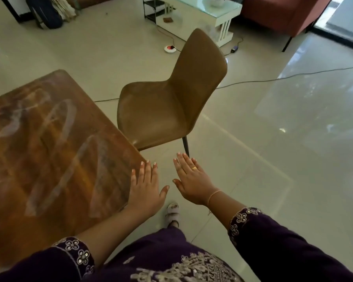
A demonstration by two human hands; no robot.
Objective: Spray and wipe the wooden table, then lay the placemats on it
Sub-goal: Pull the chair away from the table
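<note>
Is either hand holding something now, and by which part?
Nothing is held. The left hand and right hand are open, fingers straight, near the wooden table.

The desk [49, 149] takes the left side. A chair [167, 102] stands on the floor [273, 149] just beside its far right corner. The left hand [145, 192] is at the desk's right edge, and the right hand [194, 182] is beside it, over the floor. Far behind the chair are a low stand [222, 15] and a sofa [283, 13].

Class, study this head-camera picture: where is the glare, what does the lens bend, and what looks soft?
Head view: glare whitens the tiled floor at right; pale streaks shine on the wooden table; the wide lens bows its edge; the far white stand looks soft.
</note>
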